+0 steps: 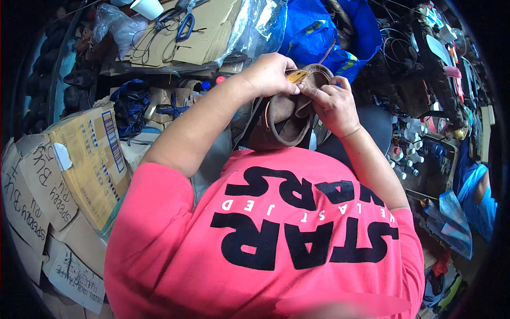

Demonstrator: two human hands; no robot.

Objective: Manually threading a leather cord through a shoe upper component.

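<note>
A brown suede shoe upper (287, 114) is held up in front of my chest, its opening facing me. My left hand (273, 77) is closed over its far left edge, the thumb reaching toward the middle. My right hand (336, 103) pinches the upper's right side, its fingertips meeting the left thumb. Between the hands shows a yellow piece (297, 76) with dark marks; I cannot tell whether it is part of the shoe. A thin reddish-brown cord (329, 52) sticks up beyond the right hand. The fingertips partly hide what they pinch.
Ahead lie flat cardboard sheets (207, 42) with blue-handled scissors (186, 26) and a white cup (147, 8). A blue bag (308, 40) stands beyond the shoe. Cardboard boxes (87, 165) crowd the left; small bottles (411, 143) and cluttered shelving (414, 69) stand at right.
</note>
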